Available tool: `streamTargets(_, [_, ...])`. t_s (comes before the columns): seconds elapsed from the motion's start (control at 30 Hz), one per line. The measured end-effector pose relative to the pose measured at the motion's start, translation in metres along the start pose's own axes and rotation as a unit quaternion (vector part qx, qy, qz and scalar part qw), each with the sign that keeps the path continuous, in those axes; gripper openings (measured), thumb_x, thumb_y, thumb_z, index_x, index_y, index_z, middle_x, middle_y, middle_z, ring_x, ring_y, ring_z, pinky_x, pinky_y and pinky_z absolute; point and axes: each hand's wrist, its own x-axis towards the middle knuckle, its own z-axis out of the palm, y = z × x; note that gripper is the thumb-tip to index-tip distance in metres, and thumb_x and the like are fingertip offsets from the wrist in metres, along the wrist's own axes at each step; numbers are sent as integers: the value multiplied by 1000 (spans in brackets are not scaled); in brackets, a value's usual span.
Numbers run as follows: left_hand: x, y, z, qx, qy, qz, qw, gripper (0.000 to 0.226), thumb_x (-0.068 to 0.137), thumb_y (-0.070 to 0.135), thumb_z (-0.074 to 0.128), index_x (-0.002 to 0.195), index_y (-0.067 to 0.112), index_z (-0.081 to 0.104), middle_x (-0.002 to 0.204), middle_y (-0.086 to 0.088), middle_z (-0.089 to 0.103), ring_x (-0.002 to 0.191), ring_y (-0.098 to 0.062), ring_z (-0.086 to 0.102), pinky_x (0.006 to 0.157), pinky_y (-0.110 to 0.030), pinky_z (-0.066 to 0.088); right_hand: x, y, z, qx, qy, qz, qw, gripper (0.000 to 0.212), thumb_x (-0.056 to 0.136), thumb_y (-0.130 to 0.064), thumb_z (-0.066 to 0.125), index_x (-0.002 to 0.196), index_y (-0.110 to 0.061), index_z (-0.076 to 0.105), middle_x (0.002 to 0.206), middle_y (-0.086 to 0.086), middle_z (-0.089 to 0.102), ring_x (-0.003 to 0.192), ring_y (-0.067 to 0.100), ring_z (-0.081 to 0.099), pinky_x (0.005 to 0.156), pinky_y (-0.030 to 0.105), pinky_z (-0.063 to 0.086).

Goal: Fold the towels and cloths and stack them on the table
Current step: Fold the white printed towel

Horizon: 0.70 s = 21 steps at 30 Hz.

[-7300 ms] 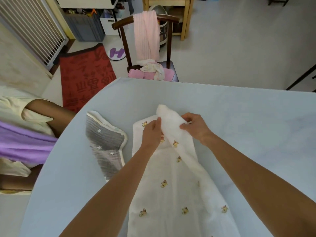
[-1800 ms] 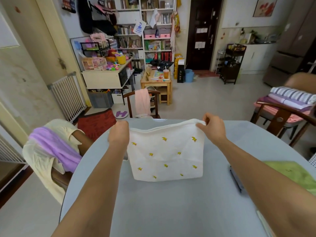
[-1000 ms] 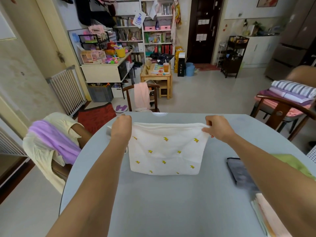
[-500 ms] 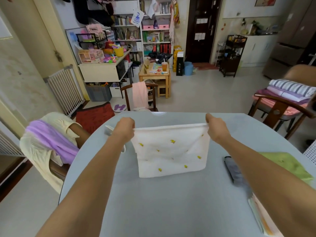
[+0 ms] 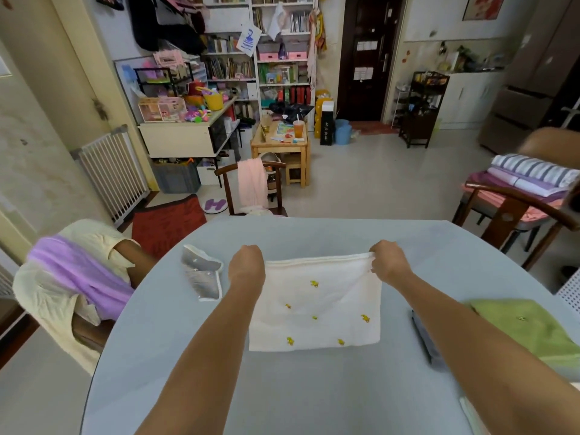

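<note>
A person's left hand (image 5: pixel 246 266) and right hand (image 5: pixel 387 262) pinch the far corners of a white duck-print cloth (image 5: pixel 317 304), lowered since a moment ago onto the pale blue surface (image 5: pixel 314 387) beside a folded grey star cloth (image 5: pixel 201 274), ready for another fold.

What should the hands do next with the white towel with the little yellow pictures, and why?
Probably bring the far edge toward the near edge to fold it in half again. The left hand and right hand each grip a far corner of the white towel, whose near part lies flat on the table. It looks larger than the folded grey cloth beside it.
</note>
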Motion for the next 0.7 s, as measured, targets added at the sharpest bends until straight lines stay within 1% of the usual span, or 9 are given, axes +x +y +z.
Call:
streamTargets(0.07, [10,3,1,4,8,1,1000,24,84,-8,57,105,3,60,108,-12,62,101,-28,62,78,-30,47,11,1,4,50,30,5,998,30,74,13,46,92,5,69,99,21,68,100,37,61,79,33,47])
streamTargets(0.13, [26,7,-2,18,17,11,1000,26,81,-2,65,105,6,58,107,-10,61,99,-26,62,76,-29,46,23,-2,8,90,62,2,994,42,77,16,41,109,6,66,116,21,63,112,36,57,93,35,44])
streamTargets(0.2, [48,12,-6,26,29,16,999,29,81,0,67,108,7,57,109,-10,61,102,-25,61,80,-29,46,36,-5,11,89,79,-20,993,54,81,18,34,126,1,59,135,19,51,127,32,45,104,33,35])
streamTargets(0.27, [68,15,-14,29,61,18,998,33,84,2,65,115,6,55,113,-12,59,107,-26,58,85,-30,47,49,-8,11,94,90,-47,990,62,83,19,29,136,-5,50,150,15,35,141,26,27,113,30,22])
streamTargets(0.33, [88,17,-27,19,102,25,994,35,87,1,60,121,4,52,118,-14,56,112,-27,53,88,-32,47,64,-13,4,98,115,-71,986,62,86,18,29,140,-7,47,154,14,28,146,24,17,116,30,16])
streamTargets(0.43, [107,18,-50,8,156,49,986,38,86,-4,58,123,2,52,124,-17,54,120,-29,48,93,-33,44,80,-21,-17,101,154,-101,978,60,87,17,31,139,-7,47,154,14,27,146,25,15,116,29,15])
streamTargets(0.5, [109,16,-62,9,177,55,983,39,86,-5,57,123,2,52,127,-17,53,123,-29,46,96,-33,43,84,-25,-30,109,164,-121,973,60,86,18,31,138,-7,49,154,14,29,147,26,15,116,30,14])
streamTargets(0.6, [98,10,-56,19,159,58,985,42,86,-7,55,127,3,49,125,-16,52,117,-30,50,92,-33,45,76,-20,-29,85,152,-143,974,58,89,17,32,139,-8,48,154,14,28,147,26,14,116,29,13])
streamTargets(0.7, [74,1,-22,47,114,55,991,45,83,-6,59,126,5,49,122,-14,51,116,-28,50,93,-33,45,55,-2,-4,20,102,-170,980,56,90,14,33,140,-8,46,155,13,26,147,27,11,115,25,13])
